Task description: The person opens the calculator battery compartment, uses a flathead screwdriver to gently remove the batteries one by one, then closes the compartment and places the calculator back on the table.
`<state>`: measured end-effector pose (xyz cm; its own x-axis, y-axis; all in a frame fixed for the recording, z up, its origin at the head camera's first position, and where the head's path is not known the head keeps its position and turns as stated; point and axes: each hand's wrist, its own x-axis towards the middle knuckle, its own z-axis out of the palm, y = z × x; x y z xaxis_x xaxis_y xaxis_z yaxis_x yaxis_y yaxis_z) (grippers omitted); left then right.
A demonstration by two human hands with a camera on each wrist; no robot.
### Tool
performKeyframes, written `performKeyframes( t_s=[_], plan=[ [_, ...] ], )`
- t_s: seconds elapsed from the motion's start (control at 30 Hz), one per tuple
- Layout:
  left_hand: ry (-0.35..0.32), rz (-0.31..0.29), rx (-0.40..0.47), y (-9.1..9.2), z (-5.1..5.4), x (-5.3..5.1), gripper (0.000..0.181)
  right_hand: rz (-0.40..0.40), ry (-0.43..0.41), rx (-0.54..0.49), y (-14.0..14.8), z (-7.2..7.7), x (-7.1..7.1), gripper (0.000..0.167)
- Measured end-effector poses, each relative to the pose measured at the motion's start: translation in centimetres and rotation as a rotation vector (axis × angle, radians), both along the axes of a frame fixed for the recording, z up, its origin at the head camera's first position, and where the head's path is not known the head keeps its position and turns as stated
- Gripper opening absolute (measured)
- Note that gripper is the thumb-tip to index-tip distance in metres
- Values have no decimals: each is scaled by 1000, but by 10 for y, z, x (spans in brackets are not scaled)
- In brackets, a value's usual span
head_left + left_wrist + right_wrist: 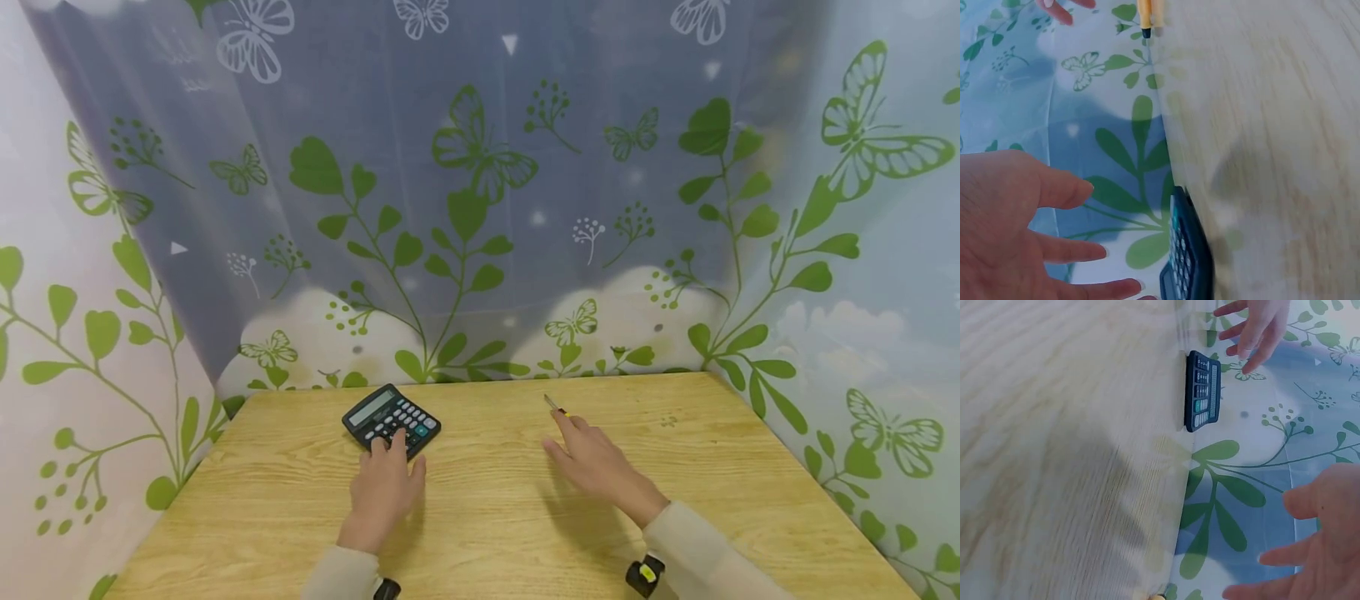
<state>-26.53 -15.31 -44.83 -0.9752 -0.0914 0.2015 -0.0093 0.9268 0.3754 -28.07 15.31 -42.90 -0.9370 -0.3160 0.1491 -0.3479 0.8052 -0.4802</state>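
A dark calculator (393,419) with a grey display lies on the wooden table, left of centre. My left hand (382,487) hovers at its near side, fingers spread and stretched toward it. In the right wrist view a gap shows between that hand (1263,328) and the calculator (1202,392). What looks like a small screwdriver (553,403), with a thin metal shaft and a yellow-and-black handle (1144,15), lies further right. My right hand (596,467) is just in front of it, its fingers extended and partly hiding the handle. Neither hand holds anything.
The pale wooden table (480,533) reaches back to a blue-grey curtain (375,125) printed with green leaves and butterflies. Similar patterned sheets hang at the left (45,192) and right (900,275). A dark wrist-worn device (645,575) sits below my right sleeve.
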Motion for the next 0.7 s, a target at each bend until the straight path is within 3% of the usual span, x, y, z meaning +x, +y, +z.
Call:
performKeyframes(
  t_s=[0.27, 0.47, 0.7],
  plan=[
    [56, 17, 39, -11, 0, -4, 51, 51, -59, -112, -21, 2, -17, 48],
    [39, 19, 64, -24, 5, -9, 51, 99, -109, -208, -34, 3, -27, 45],
    [2, 33, 82, -37, 13, -17, 52, 60, -158, -251, -51, 3, -36, 42]
  ],
)
